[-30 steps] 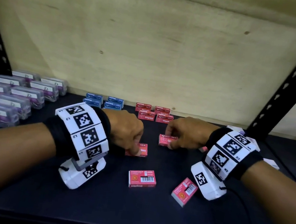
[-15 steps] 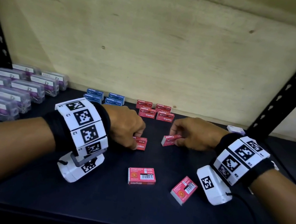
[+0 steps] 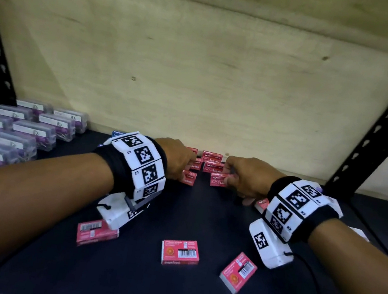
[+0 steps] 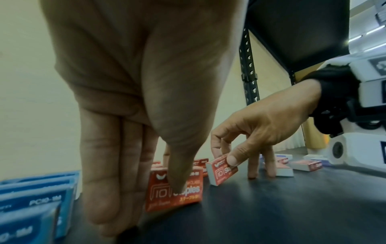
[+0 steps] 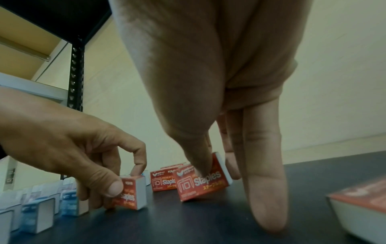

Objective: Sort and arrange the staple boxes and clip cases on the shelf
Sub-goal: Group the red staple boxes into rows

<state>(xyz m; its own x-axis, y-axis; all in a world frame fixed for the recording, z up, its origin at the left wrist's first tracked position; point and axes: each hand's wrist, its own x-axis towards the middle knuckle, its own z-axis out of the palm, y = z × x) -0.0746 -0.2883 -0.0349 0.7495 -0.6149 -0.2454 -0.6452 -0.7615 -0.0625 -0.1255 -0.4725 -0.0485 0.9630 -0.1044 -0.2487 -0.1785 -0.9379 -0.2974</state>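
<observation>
My left hand (image 3: 184, 170) pinches a red staple box (image 4: 177, 193) between thumb and forefinger, standing it on edge on the black shelf (image 3: 166, 293). My right hand (image 3: 232, 179) pinches a second red staple box (image 5: 203, 183), tilted, with one corner on the shelf. Both boxes are just in front of the row of red staple boxes (image 3: 212, 161) at the back wall. Blue staple boxes (image 4: 31, 199) stand to the left of the red ones. Purple clip cases (image 3: 26, 133) sit in rows at the far left.
Three loose red staple boxes lie near the front: one (image 3: 96, 231) under my left wrist, one (image 3: 180, 251) in the middle, one (image 3: 238, 272) to the right. More boxes (image 4: 305, 165) lie behind my right hand. A black upright post (image 3: 378, 139) stands at the right.
Both hands have lifted their red staple boxes off the middle of the shelf and carried them back toward the red row at the wall.
</observation>
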